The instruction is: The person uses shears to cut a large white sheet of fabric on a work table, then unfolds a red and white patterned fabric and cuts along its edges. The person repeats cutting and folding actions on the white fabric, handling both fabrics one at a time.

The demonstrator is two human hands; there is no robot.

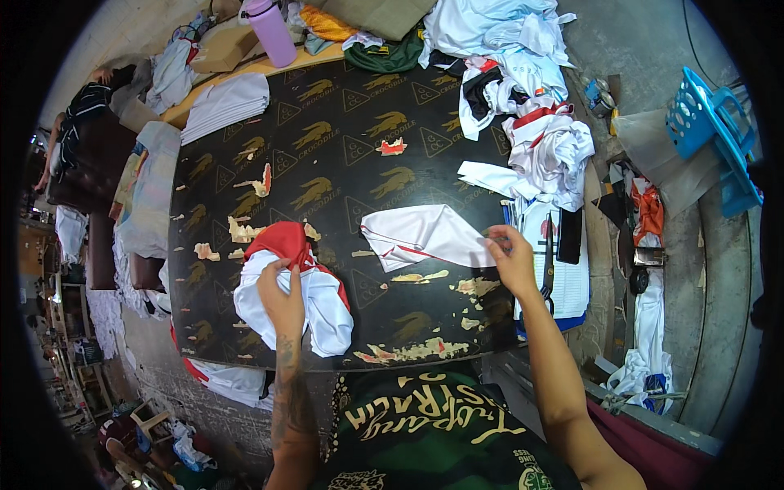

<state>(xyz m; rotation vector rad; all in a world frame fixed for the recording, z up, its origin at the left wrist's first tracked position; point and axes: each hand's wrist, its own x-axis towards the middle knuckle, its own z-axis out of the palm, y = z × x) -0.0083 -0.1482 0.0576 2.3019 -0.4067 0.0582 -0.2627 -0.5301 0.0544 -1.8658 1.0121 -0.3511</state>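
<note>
On the dark table [327, 184] in front of me lies a bunched red and white garment [306, 298]. My left hand [282, 292] is over its near side, thumb and fingers closing on the fabric. A folded white cloth piece [425, 233] with a thin red edge lies flat to the right, apart from the garment. At its right corner my right hand [513, 257] pinches the fabric between thumb and fingers.
Far right holds a heap of white garments [551, 155]. Black scissors [549, 261] lie on papers beside a dark phone [570, 237]. Folded white cloths [224, 106] are stacked far left, near a purple bottle [269, 33]. A blue plastic basket [710, 122] stands right of the table.
</note>
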